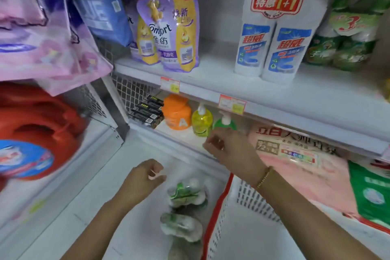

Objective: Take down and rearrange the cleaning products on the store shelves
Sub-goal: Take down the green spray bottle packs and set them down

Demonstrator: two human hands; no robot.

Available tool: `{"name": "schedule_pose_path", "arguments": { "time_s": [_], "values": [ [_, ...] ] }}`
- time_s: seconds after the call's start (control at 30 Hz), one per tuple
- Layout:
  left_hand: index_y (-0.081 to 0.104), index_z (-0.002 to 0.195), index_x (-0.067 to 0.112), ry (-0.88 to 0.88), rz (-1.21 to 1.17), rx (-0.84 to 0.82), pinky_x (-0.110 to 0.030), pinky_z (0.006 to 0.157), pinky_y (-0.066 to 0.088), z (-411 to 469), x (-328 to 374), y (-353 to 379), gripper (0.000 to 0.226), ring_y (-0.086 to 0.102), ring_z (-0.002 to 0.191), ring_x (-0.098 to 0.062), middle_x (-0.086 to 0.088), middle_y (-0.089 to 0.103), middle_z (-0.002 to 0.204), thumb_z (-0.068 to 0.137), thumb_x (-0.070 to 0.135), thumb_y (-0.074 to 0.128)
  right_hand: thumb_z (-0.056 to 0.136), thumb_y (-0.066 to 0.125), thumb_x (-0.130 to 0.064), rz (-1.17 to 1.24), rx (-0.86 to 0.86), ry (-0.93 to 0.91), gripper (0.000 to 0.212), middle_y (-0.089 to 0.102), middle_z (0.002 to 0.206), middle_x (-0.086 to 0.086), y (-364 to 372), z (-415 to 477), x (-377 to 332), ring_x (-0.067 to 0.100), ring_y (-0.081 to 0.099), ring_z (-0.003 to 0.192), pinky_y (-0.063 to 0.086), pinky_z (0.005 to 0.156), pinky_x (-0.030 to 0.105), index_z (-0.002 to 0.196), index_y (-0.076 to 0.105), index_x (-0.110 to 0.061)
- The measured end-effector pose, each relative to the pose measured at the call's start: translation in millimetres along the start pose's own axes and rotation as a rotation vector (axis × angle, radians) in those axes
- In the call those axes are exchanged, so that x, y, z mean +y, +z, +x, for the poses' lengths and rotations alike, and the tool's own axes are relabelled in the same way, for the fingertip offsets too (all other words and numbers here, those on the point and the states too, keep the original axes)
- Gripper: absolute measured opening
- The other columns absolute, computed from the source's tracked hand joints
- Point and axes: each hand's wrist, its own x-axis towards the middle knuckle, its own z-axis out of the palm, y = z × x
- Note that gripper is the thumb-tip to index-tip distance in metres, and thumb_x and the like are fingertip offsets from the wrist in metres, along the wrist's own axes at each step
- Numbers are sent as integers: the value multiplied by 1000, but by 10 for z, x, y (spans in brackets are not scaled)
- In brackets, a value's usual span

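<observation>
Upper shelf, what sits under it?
Stacked black boxes, orange jar, yellow pump bottle, green pump bottle, pink pack. The right hand covers the green bottle's lower body; anything behind them is hidden.

On the upper shelf (pixel 295 99), the Comfort pouches (pixel 168 27) stand left of the twin toilet-cleaner bottles (pixel 272 33). Below, stacked boxes (pixel 147 112), a jar (pixel 177 112) and two pump bottles (pixel 202 121) run left to right.

Upper shelf (pixel 213 69) bearing softener pouches (pixel 168 27), twin white bottles (pixel 272 46), green packs (pixel 346 48), lower shelf (pixel 181 135) bearing black boxes (pixel 147 112), orange jar (pixel 176 112), yellow pump bottle (pixel 201 121)
</observation>
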Motion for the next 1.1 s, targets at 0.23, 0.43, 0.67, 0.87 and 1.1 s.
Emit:
{"name": "schedule_pose_path", "arguments": {
  "time_s": [0.23,0.43,0.67,0.87,1.1],
  "values": [
    [48,130,26,-247,20,-511,-14,87,38,-309,-986,641,65,46,118,-14,0,47,130,74,9,79,79,69,-34,-238,-829,99,28,58,90,10,1483,-418,187,22,50,77,40,71,29,92,59,-12],
    [57,94,35,-204,-47,-395,-4,65,40,-266,-999,953,47,55,92,-11,15,59,92,70,-2,76,88,56,-20,-410,-846,114,12,64,95,14,1762,-669,165,29,61,90,43,71,29,89,59,-8],
    [70,93,11,-372,-432,-309,-49,95,50,-418,-959,711,35,65,102,-35,-9,71,95,64,-2,84,83,58,-30,-347,-617,116,22,59,86,4,1407,-520,-17,21,56,81,44,71,28,94,62,-11],
    [61,119,29,-132,-441,-267,-18,83,50,-487,-248,140,86,60,108,-11,5,66,117,40,41,95,71,77,-39,-34,-224,164,37,64,83,-11,188,-438,-387,4,56,75,41,69,21,104,68,-23],
    [54,117,44,350,-392,-12,-10,84,46,-249,1312,-303,79,59,107,2,21,65,114,51,26,94,57,86,-14,515,327,127,34,68,66,-17,-1114,-493,-739,-5,57,56,44,57,10,85,68,-21]
  ]
}}
